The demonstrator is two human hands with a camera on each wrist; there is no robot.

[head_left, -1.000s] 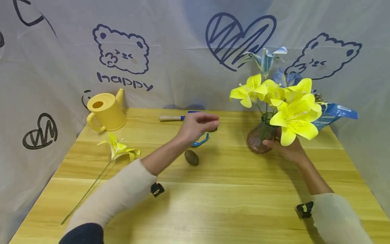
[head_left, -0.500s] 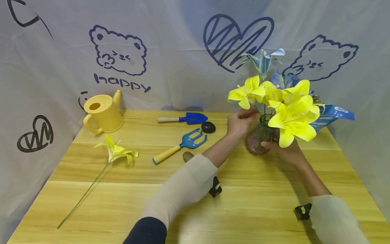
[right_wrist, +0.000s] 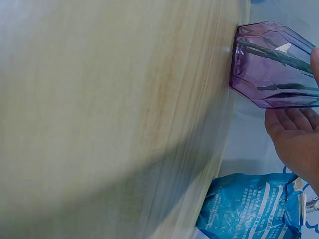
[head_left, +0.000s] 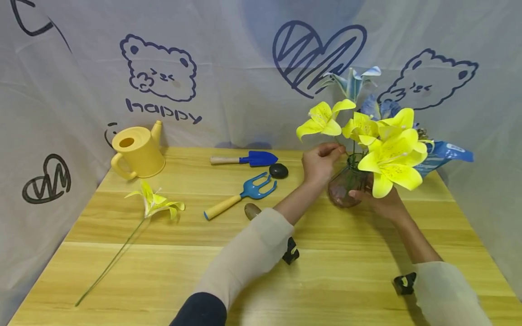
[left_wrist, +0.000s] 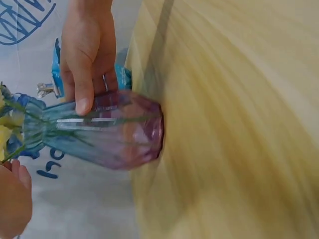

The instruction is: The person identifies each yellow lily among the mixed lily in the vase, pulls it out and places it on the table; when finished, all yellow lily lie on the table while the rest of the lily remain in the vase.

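My left hand (head_left: 317, 166) pinches the green stem of a yellow lily (head_left: 322, 120) just left of the mouth of a glass vase (head_left: 341, 192). That lily leans out to the left of the bunch. The vase fades from teal at the neck to purple at the base (left_wrist: 144, 134), and stems show through its wall. My right hand (head_left: 382, 201) holds the vase from its right side, thumb (left_wrist: 83, 97) on the glass in the left wrist view. Several other yellow lilies (head_left: 391, 156), a pale blue lily (head_left: 354, 86) and blue-violet blooms (head_left: 380, 106) rise from the vase.
Another yellow lily (head_left: 152, 201) lies on the wooden table's left. A yellow watering can (head_left: 140, 156), blue trowel (head_left: 261, 158), blue hand fork (head_left: 253, 189), black stone (head_left: 279, 170) and brown stone (head_left: 252, 210) lie leftward. Behind the vase is a blue bag (right_wrist: 249, 204).
My left hand has moved right from mid-table to the vase's mouth and taken hold of a lily stem. That lily has shifted left. My right hand stays on the vase.
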